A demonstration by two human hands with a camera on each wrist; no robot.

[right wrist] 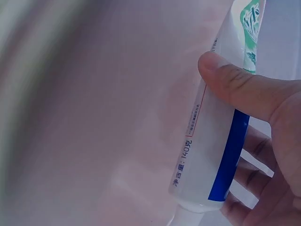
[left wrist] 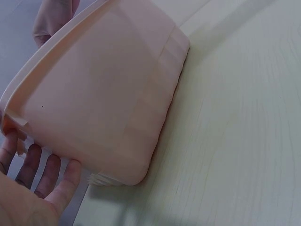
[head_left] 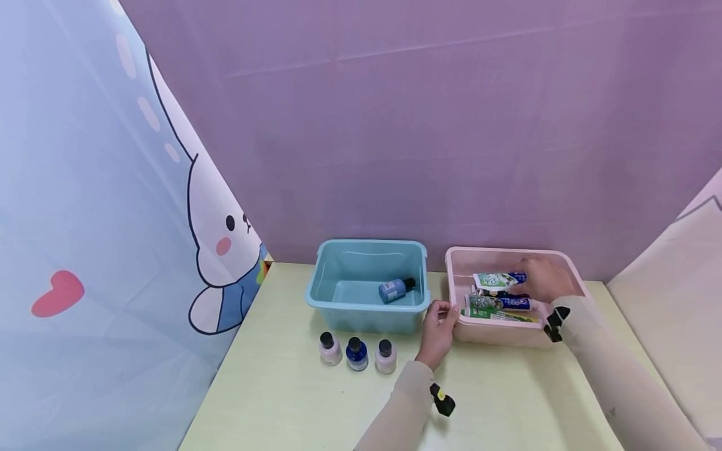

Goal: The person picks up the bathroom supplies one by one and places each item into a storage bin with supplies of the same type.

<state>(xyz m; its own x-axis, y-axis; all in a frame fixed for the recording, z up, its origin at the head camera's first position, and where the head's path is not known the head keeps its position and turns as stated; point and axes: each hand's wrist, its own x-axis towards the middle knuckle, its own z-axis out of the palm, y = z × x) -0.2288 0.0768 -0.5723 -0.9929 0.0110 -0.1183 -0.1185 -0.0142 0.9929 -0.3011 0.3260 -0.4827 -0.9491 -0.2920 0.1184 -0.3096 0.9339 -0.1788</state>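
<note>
My right hand (head_left: 544, 279) is inside the pink plastic bin (head_left: 507, 335) and grips a white, green and blue toothpaste tube (right wrist: 202, 155). In the right wrist view the thumb lies across the tube and the other fingers are behind it. Below that hand, several more toothpaste tubes (head_left: 516, 303) and a green toothpaste box (head_left: 479, 312) lie in the bin. My left hand (head_left: 437, 335) holds the bin at its front left corner. Its fingers (left wrist: 49, 176) reach up under the rim along the end wall in the left wrist view.
Left of the pink bin stands a blue bin (head_left: 361, 319) with a small blue bottle (head_left: 393, 290) lying inside. In front of it stand a pale pink bottle (head_left: 329, 351), a dark blue bottle (head_left: 356, 356) and another pale pink bottle (head_left: 386, 358). A purple cloth (head_left: 395, 138) hangs behind the table.
</note>
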